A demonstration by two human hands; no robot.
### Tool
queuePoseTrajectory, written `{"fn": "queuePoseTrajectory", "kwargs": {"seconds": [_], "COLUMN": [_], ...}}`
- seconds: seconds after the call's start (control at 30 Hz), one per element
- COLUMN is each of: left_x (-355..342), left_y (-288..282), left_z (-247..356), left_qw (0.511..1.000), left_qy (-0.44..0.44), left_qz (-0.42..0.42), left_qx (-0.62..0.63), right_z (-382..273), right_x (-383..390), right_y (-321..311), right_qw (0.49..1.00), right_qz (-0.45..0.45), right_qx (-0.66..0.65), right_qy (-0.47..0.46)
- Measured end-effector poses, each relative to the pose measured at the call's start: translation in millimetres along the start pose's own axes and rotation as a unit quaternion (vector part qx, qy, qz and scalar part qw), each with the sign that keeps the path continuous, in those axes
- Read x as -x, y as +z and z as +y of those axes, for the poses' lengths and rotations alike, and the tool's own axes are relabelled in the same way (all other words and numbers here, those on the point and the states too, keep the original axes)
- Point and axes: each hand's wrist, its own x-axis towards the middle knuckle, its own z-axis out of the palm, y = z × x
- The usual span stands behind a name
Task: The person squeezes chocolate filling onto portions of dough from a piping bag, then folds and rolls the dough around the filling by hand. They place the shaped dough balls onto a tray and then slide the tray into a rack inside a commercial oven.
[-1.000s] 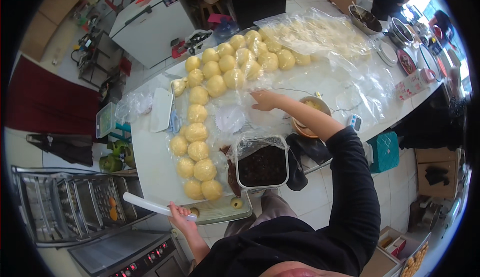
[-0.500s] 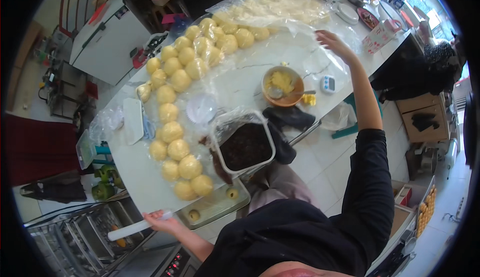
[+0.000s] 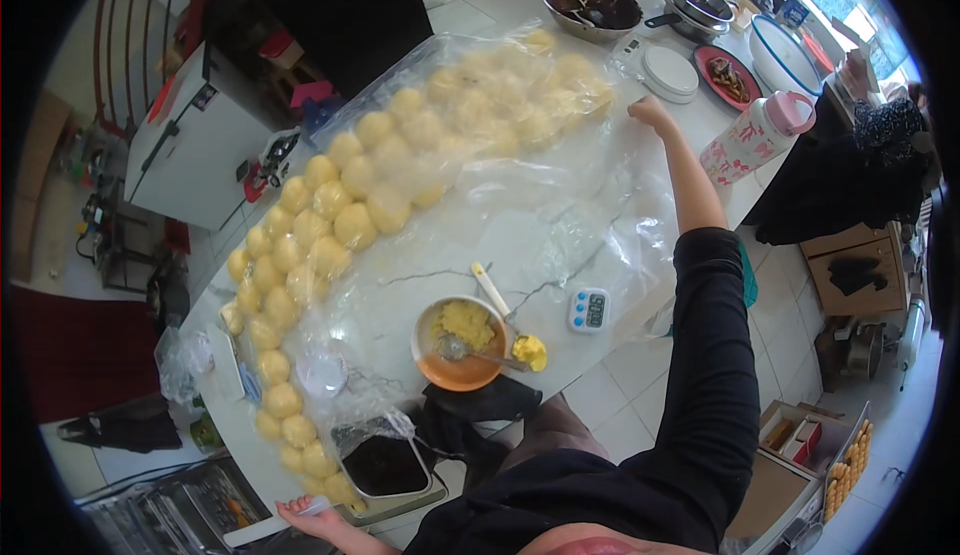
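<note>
My left hand [image 3: 312,517], at the lower left by the table's corner, is wrapped round a white rolling pin [image 3: 255,531]. At the far right of the table, my right hand [image 3: 652,115] is closed at the edge of a clear plastic sheet [image 3: 560,190]. The sheet lies wrinkled over many round yellow dough balls [image 3: 387,207], which run in a curved band from the far side to the near left. A bowl [image 3: 455,370] holds yellow mash and a spoon. A tub [image 3: 385,467] of dark filling, partly under plastic film, stands at the near edge.
Beside the bowl are a spatula [image 3: 490,288] with yellow spread and a timer [image 3: 589,310]. A bottle [image 3: 755,140], a red plate [image 3: 727,79], a white scale [image 3: 669,74] and a pan [image 3: 592,10] of dark paste stand at the back right. Metal trays [image 3: 180,510] are at lower left.
My right hand has gone from loosely spread fingers to closed at the sheet's edge. The sheet now lies further over the dough balls. The view has shifted; my left hand keeps the rolling pin.
</note>
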Motion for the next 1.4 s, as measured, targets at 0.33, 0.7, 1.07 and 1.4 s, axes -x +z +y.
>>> {"fn": "queuePoseTrajectory", "kwargs": {"seconds": [0.33, 0.7, 1.07, 1.4], "left_x": [5, 15, -5, -54], "left_y": [11, -19, -76, -270], "left_z": [-14, -5, 13, 83], "left_qw": [0.998, 0.995, 0.993, 0.988], "left_qy": [-0.046, -0.055, -0.048, 0.038], "left_qz": [-0.004, 0.046, 0.068, 0.14], "left_qx": [0.043, 0.072, 0.087, 0.043], "right_z": [-2, -42, 3, 24], "right_x": [-13, -23, 8, 240], "right_y": [-27, 10, -17, -16], "right_qw": [0.865, 0.882, 0.929, 0.492], "right_qz": [-0.171, 0.044, 0.217, -0.141], "right_qx": [-0.463, -0.165, -0.083, -0.808], "right_qy": [-0.084, -0.44, -0.287, -0.294]}}
